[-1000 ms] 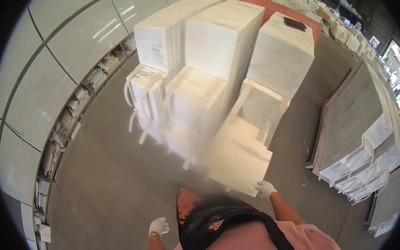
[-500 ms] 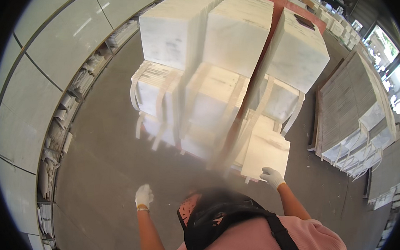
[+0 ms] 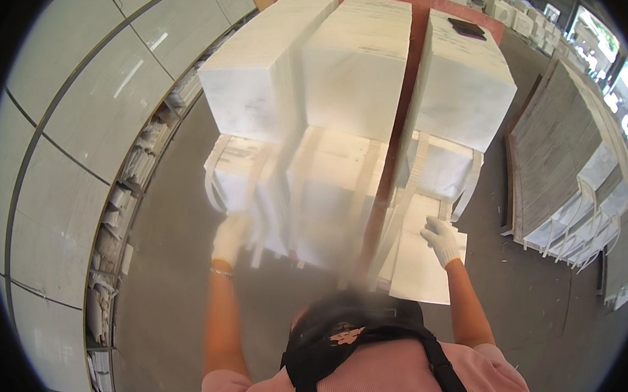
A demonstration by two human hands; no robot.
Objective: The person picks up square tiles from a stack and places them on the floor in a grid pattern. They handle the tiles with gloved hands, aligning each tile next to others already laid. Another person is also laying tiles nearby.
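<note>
My left hand (image 3: 230, 240), in a white knit glove, is beside the front left of the lower pile of white stone tiles (image 3: 241, 182). Motion smears its fingers, so whether it touches the pile or the pale strap (image 3: 256, 221) there is unclear. Over a low flat white slab (image 3: 423, 279) on the right is my gloved right hand (image 3: 441, 242). Its fingers are loosely bent and apart, with nothing visible in them; contact with the slab cannot be made out. Higher blocks of stacked tiles (image 3: 357, 78) stand behind the lower piles.
A dark flat object (image 3: 467, 28) lies on the right upper block (image 3: 466, 93). Strapped grey slabs (image 3: 563, 159) lean at the right. Large glossy panels (image 3: 56, 212) line the left, above shelves (image 3: 107, 280) of stone pieces. A red frame (image 3: 400, 83) runs between the blocks.
My left hand has moved forward, up to the left pile. My right hand has shifted forward and slightly right over the slab. The whole view has shifted slightly.
</note>
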